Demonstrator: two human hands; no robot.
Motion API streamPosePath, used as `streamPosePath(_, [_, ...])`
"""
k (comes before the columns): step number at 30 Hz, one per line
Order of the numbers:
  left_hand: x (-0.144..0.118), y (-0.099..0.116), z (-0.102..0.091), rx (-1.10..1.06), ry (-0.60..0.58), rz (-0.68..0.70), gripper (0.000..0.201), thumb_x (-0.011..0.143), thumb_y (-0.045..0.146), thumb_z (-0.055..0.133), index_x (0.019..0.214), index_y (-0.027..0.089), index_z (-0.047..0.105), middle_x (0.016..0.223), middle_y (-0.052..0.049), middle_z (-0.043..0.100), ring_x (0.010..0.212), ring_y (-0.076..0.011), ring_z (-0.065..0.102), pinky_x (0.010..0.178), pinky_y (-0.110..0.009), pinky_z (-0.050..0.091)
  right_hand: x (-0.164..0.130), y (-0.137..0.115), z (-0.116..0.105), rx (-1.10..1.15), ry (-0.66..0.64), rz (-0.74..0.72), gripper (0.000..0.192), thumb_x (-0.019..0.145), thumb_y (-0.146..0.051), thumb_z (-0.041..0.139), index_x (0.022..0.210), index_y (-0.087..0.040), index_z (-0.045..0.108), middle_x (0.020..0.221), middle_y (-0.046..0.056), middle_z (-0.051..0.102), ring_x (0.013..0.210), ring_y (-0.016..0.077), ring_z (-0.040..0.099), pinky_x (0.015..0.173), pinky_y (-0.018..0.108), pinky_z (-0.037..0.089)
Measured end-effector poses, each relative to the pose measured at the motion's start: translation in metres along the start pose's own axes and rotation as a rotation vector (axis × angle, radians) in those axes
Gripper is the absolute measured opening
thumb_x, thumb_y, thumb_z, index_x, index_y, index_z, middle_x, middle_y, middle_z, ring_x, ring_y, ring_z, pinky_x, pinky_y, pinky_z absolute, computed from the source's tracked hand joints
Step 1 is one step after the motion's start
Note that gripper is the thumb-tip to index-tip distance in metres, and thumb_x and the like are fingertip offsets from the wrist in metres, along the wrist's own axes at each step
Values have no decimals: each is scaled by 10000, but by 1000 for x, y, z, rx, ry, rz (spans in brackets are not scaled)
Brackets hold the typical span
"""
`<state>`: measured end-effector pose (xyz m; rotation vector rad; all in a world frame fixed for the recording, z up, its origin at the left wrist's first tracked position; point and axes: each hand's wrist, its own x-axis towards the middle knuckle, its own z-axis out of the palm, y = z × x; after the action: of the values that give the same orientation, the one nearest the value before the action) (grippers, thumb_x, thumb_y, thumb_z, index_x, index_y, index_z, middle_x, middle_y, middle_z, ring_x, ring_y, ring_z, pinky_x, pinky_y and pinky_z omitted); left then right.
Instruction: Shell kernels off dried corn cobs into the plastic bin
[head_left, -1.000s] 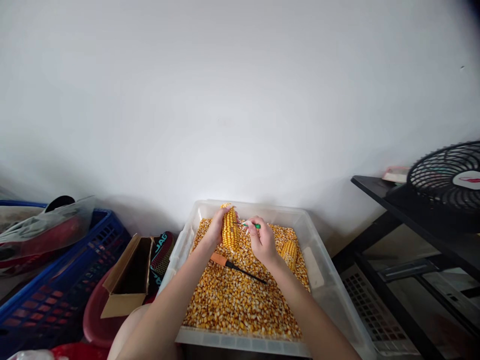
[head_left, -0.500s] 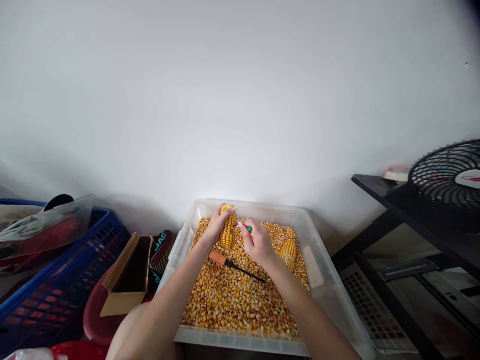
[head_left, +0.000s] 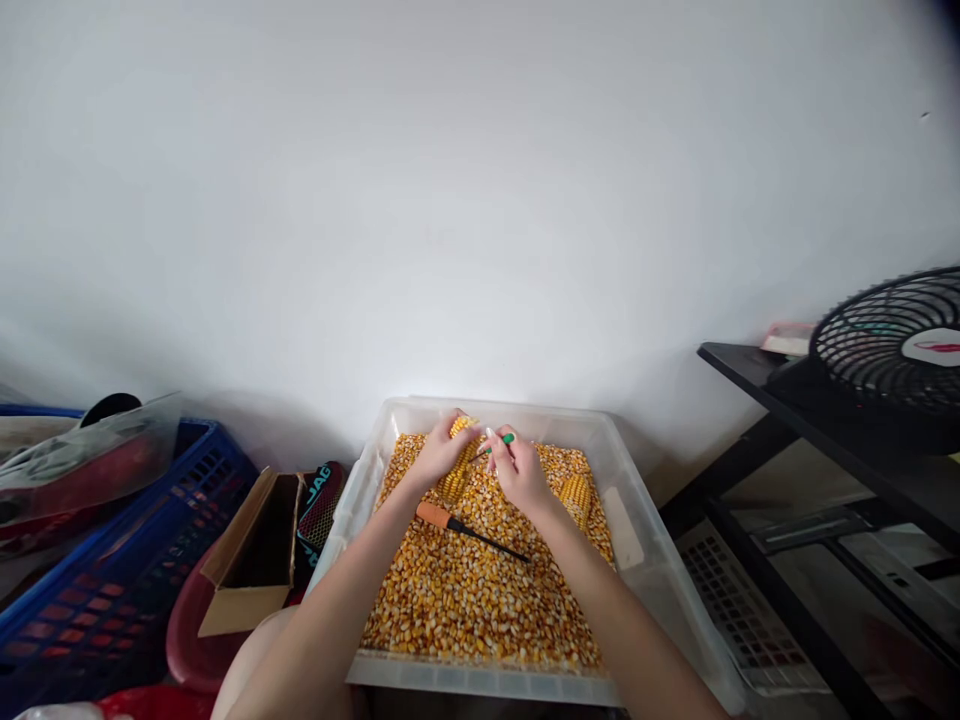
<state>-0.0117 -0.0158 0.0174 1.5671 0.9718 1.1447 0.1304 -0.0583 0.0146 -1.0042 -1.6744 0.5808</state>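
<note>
The corn cob (head_left: 454,483) is grasped in the left hand (head_left: 441,450), whose fingers are curled around its upper part; it is held tilted above the far half of the translucent tub (head_left: 480,682), its lower end left showing just below that hand. A green-handled tool (head_left: 508,438) is gripped in the right hand (head_left: 521,475), and its thin dark shaft is pointed left toward the cob's side; whether the tip is touching cannot be told. Only a narrow gap is left between the two hands. Loose kernels (head_left: 480,610) are spread beneath both, their widest stretch framed nearer the body, between the forearms (head_left: 352,590). An orange-handled screwdriver (head_left: 433,515) is laid across them, its handle just below the left hand, its dark shaft slanted toward the right. A second cob (head_left: 576,498) is rested just right of the right hand, partly covered by the arm. The far rim is set just beyond both hands, near the pale wall (head_left: 480,220); more room is given to the right hand's side of the tub than to the left's. Left of the left hand, outside the tub, a cardboard box (head_left: 244,610) and a blue basket (head_left: 217,470) are placed; well right of the right hand, a black shelf's edge (head_left: 739,370) is raised.
</note>
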Motion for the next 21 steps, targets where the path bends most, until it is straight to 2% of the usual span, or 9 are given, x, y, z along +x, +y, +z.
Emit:
streamPosePath(3, [-5, 5, 9, 96, -71, 58, 224, 798, 413, 525, 811, 195, 475, 731, 30, 564, 756, -141, 530, 749, -253, 400, 3, 6, -4, 162, 37, 153, 330, 900, -468, 374, 732, -204, 480, 470, -49, 472, 409, 105, 459, 431, 215, 358])
streamPosePath(6, [-8, 8, 13, 66, -37, 80, 220, 795, 405, 528, 850, 207, 452, 719, 36, 559, 714, -135, 527, 714, -251, 405, 5, 9, -5, 271, 86, 267, 392, 859, -551, 409, 705, -198, 482, 433, -59, 466, 373, 91, 439, 397, 201, 336])
streamPosePath(8, [-8, 8, 12, -14, -10, 48, 228, 792, 405, 529, 892, 218, 444, 689, 40, 551, 657, -135, 539, 654, -249, 414, 6, 9, -4, 331, 141, 304, 418, 837, -580, 430, 700, -192, 501, 425, -57, 474, 362, 83, 429, 384, 195, 322])
streamPosePath(10, [-5, 6, 8, -159, 10, -41, 247, 799, 427, 502, 932, 233, 425, 625, 52, 536, 563, -140, 544, 570, -251, 416, 7, 8, -4, 401, 239, 317, 430, 829, -590, 438, 690, -189, 511, 422, -51, 482, 361, 79, 427, 377, 193, 311])
streamPosePath(13, [0, 3, 4, -368, 88, -126, 258, 801, 453, 467, 923, 232, 420, 567, 59, 521, 493, -143, 542, 502, -246, 412, 8, 6, -5, 480, 355, 315, 426, 826, -583, 454, 673, -190, 513, 422, -47, 484, 370, 79, 435, 380, 193, 311])
streamPosePath(15, [3, 1, 3, -434, 148, -120, 261, 796, 457, 467, 892, 215, 442, 588, 44, 542, 511, -139, 555, 505, -239, 419, 7, 5, -5, 489, 332, 306, 420, 819, -578, 474, 673, -188, 521, 427, -44, 492, 375, 79, 443, 380, 192, 316])
streamPosePath(17, [4, -1, 2, -460, 172, -128, 283, 789, 473, 474, 869, 201, 467, 608, 28, 565, 510, -135, 556, 499, -237, 421, 6, 5, -3, 486, 250, 316, 412, 807, -573, 501, 673, -184, 529, 424, -45, 494, 365, 76, 438, 366, 189, 309])
streamPosePath(19, [4, -1, 3, -472, 163, -168, 316, 781, 498, 474, 839, 187, 496, 596, 15, 576, 485, -134, 545, 477, -240, 413, 5, 6, 1, 507, 164, 347, 403, 799, -567, 518, 689, -180, 540, 436, -40, 515, 363, 78, 449, 360, 189, 318])
streamPosePath(21, [4, 0, 2, -482, 138, -230, 345, 775, 513, 465, 794, 174, 524, 554, 5, 572, 453, -134, 528, 451, -243, 400, 5, 8, 4, 552, 135, 386, 405, 792, -572, 524, 704, -177, 546, 469, -25, 554, 378, 86, 478, 376, 198, 358])
